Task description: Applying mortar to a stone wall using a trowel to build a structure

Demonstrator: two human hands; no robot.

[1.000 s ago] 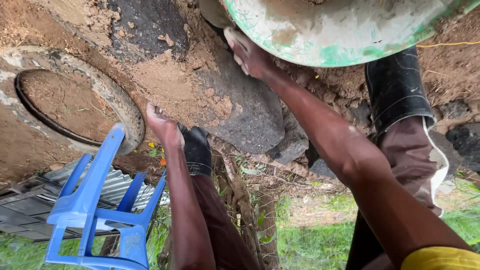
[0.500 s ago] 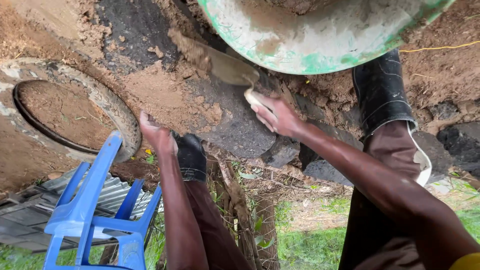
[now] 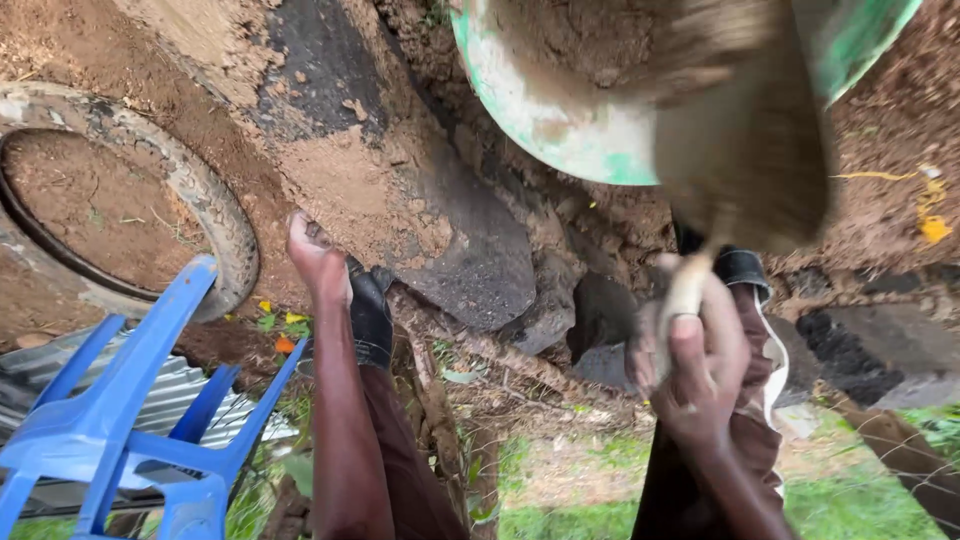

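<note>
Since half a second ago the trowel (image 3: pixel 745 170) has been swung up from the mud — its loaded blade is now blurred before the green basin (image 3: pixel 560 130). Its pale handle is gripped in the closed right hand (image 3: pixel 695 370), low and to the right. The left hand (image 3: pixel 318 258) is pressed open against the mud-plastered rock (image 3: pixel 400 190), nothing held. For a clean throw, the blade is best kept level and the wrist firm — the left hand stays braced.
</note>
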